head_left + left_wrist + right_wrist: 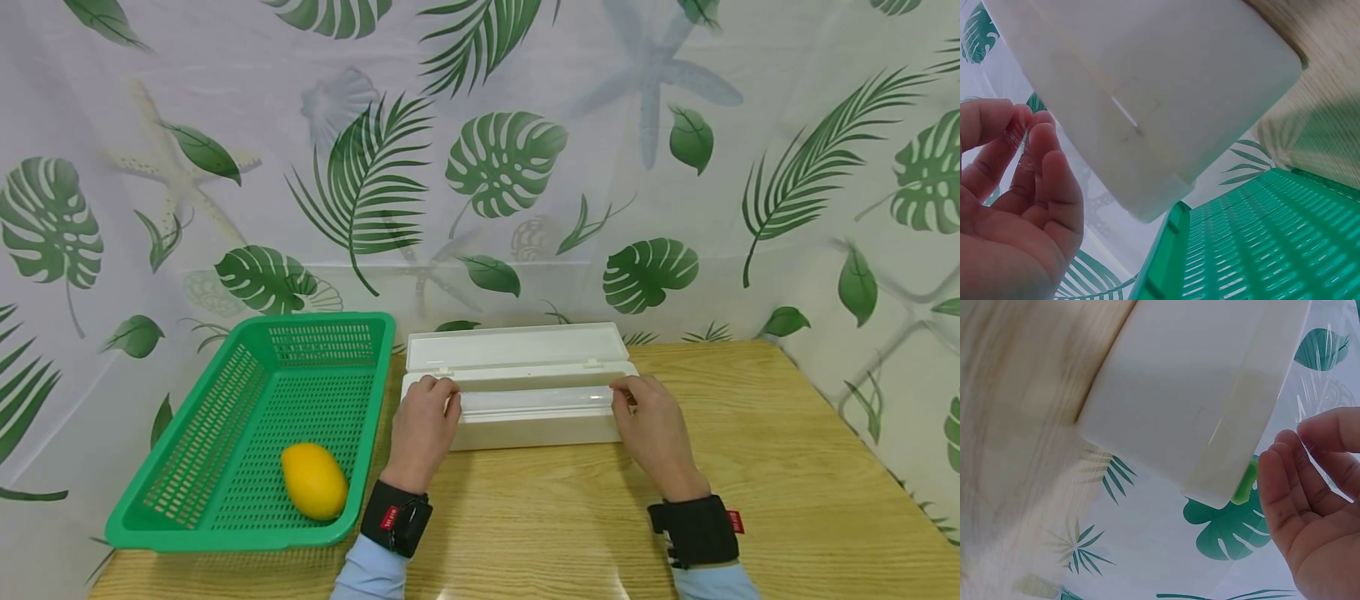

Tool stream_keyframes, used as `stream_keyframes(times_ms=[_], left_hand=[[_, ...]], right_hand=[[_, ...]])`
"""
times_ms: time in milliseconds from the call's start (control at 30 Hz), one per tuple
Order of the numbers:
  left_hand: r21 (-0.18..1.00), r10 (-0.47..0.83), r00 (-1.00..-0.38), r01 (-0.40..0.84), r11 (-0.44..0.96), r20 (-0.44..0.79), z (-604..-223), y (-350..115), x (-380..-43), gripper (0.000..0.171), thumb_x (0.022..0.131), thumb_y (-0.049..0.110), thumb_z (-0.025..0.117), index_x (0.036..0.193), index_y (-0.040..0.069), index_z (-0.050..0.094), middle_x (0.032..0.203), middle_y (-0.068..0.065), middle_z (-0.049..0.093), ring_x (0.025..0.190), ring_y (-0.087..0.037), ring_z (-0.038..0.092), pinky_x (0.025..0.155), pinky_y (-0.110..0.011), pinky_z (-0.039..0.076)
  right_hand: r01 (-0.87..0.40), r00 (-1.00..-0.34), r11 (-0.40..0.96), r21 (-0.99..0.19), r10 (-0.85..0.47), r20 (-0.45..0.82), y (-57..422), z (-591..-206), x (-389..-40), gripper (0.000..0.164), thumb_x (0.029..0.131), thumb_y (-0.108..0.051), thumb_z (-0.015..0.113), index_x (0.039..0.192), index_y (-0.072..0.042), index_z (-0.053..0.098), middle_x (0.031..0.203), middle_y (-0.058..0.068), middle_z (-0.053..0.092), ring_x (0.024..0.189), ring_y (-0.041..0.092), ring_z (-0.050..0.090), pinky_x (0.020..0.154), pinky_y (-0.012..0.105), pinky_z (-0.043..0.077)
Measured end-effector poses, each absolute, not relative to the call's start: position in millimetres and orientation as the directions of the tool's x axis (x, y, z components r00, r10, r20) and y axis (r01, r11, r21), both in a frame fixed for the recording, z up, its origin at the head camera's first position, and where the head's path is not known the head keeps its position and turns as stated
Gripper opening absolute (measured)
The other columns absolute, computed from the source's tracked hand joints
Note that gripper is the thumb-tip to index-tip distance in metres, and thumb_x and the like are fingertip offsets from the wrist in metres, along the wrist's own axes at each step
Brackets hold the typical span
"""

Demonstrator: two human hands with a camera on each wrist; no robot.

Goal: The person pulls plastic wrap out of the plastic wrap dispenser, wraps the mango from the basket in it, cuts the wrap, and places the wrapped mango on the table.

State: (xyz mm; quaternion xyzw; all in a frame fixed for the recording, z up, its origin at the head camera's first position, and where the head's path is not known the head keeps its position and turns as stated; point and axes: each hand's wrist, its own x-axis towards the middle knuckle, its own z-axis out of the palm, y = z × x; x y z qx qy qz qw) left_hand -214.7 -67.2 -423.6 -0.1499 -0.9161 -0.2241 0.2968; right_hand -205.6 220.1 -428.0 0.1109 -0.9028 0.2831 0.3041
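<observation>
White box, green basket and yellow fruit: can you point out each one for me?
White box (536, 432): head view, on its front wall.
Green basket (217, 540): head view, on its near rim.
Yellow fruit (315, 482): head view, on its middle.

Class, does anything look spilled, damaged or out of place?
Nothing stands out: the yellow fruit lies in the basket, the box stands upright, lid open, and the left hand and right hand pinch plastic wrap.

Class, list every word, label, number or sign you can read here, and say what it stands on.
No text can be read for certain.
Left red tag on black wristband: lettering too small.
Right red tag on black wristband: too small.
White box: no readable lettering.
</observation>
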Motion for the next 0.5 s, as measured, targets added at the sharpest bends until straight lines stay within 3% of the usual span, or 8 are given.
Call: stream_keyframes(times_ms=[500], left_hand=[[0.374, 0.129, -0.799, 0.410, 0.832, 0.587, -422.2, -66.9, -214.6, 0.006, 0.086, 0.011, 0.062, 0.084, 0.007, 0.065, 0.079, -0.008, 0.059, 0.070, -0.020, 0.050, 0.052, -0.034, 0.049]], right_hand=[[-0.370, -0.772, 0.815, -0.446, -0.002, 0.636, 219.8, -426.5, -205.2, 0.010, 0.083, 0.000, 0.059, 0.089, 0.003, 0.065, 0.081, 0.016, 0.062, 0.071, 0.025, 0.055, 0.059, 0.045, 0.050]])
